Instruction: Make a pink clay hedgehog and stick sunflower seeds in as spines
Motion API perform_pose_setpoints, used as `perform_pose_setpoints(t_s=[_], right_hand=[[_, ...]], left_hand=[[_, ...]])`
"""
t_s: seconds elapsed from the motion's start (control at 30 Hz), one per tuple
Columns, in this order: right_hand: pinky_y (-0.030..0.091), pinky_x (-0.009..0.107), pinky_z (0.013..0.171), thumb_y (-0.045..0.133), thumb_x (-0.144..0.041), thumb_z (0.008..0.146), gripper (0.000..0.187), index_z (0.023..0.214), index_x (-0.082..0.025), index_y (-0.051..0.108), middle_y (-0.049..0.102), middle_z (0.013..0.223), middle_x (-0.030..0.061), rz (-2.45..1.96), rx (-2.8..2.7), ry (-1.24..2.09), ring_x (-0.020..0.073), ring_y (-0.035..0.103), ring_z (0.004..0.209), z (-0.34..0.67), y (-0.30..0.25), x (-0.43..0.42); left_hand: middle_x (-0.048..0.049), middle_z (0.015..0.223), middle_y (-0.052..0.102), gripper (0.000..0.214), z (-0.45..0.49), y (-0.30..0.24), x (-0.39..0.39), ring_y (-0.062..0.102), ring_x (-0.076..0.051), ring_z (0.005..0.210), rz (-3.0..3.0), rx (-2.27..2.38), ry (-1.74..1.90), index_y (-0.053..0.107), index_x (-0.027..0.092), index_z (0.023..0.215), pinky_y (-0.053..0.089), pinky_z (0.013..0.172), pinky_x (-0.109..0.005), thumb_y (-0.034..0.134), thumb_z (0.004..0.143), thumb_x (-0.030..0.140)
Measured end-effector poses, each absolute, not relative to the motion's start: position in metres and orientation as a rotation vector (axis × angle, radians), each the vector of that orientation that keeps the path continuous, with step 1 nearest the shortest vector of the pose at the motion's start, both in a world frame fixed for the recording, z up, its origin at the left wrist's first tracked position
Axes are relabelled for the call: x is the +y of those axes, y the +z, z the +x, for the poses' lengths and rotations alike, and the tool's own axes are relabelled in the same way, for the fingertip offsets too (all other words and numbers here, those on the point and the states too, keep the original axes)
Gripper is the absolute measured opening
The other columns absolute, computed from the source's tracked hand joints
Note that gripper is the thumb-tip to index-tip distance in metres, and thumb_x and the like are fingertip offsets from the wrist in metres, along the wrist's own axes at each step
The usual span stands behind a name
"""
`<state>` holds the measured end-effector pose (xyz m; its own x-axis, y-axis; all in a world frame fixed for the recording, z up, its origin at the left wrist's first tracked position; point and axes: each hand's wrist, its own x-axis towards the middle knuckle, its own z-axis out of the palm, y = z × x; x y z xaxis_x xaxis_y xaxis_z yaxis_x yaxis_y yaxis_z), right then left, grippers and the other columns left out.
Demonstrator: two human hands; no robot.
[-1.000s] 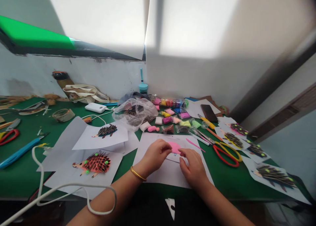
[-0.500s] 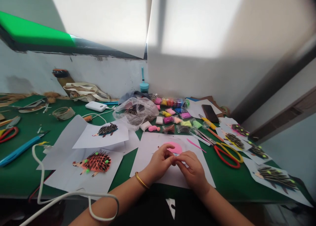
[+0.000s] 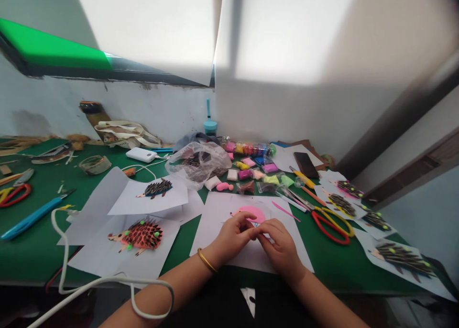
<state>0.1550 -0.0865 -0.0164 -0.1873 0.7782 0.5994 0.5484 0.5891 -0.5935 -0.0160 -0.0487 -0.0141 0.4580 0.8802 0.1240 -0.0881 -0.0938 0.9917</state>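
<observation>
My left hand (image 3: 234,235) and my right hand (image 3: 281,246) meet over a white sheet of paper (image 3: 210,223), fingertips pressed together. Whatever they pinch is too small or too hidden to make out. Just beyond the fingers, a flat pink clay shape (image 3: 255,213) lies on the sheet, partly covered by my left hand. A thin pink clay strip (image 3: 286,211) rests toward the sheet's right side. Pink clay lumps (image 3: 224,187) sit at its far edge.
Scissors with red and yellow handles (image 3: 332,225) lie to the right, beside several hedgehog pictures (image 3: 401,256). Clay packets (image 3: 245,174) and a plastic bag (image 3: 199,163) are behind the sheet. At left are another hedgehog picture (image 3: 138,235), a white cable (image 3: 107,280) and a blue pen-like tool (image 3: 34,218).
Both hands stay together over the sheet, their fingers shifting only slightly. The whole view has moved a little.
</observation>
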Motion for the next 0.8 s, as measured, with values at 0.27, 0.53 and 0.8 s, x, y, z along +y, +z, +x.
perform_pose_setpoints(t_s=[0.27, 0.53, 0.8], right_hand=[[0.051, 0.039, 0.081, 0.055, -0.020, 0.096, 0.015, 0.100, -0.024, 0.070, 0.070, 0.092, 0.0057, -1.060, -1.867, 0.284, 0.0209, 0.063, 0.089, 0.1566, -0.0220, -0.0846], [0.053, 0.039, 0.083, 0.056, -0.019, 0.094, 0.018, 0.105, -0.024, 0.069, 0.071, 0.096, 0.0064, -1.049, -1.855, 0.262, 0.0209, 0.064, 0.091, 0.1566, -0.0228, -0.0838], [0.052, 0.038, 0.080, 0.060, -0.019, 0.092, 0.012, 0.099, -0.024, 0.068, 0.069, 0.092, 0.0056, -1.042, -1.847, 0.268, 0.0213, 0.063, 0.088, 0.1574, -0.0225, -0.0840]], left_hand=[[-0.0001, 0.077, 0.063, 0.030, -0.0181, -0.0167, -0.0463, 0.058, -0.013, 0.071, 1.526, 0.849, 1.006, 0.064, 0.018, 0.100, 0.046, 0.066, -0.026, 0.074, 0.079, 0.037], [-0.0002, 0.081, 0.063, 0.021, -0.0177, -0.0155, -0.0460, 0.057, -0.013, 0.073, 1.599, 0.874, 1.037, 0.064, 0.018, 0.098, 0.046, 0.068, -0.025, 0.070, 0.081, 0.029], [-0.0010, 0.084, 0.066, 0.025, -0.0186, -0.0116, -0.0484, 0.059, -0.014, 0.075, 1.687, 0.870, 0.937, 0.067, 0.018, 0.100, 0.047, 0.069, -0.026, 0.074, 0.079, 0.030]])
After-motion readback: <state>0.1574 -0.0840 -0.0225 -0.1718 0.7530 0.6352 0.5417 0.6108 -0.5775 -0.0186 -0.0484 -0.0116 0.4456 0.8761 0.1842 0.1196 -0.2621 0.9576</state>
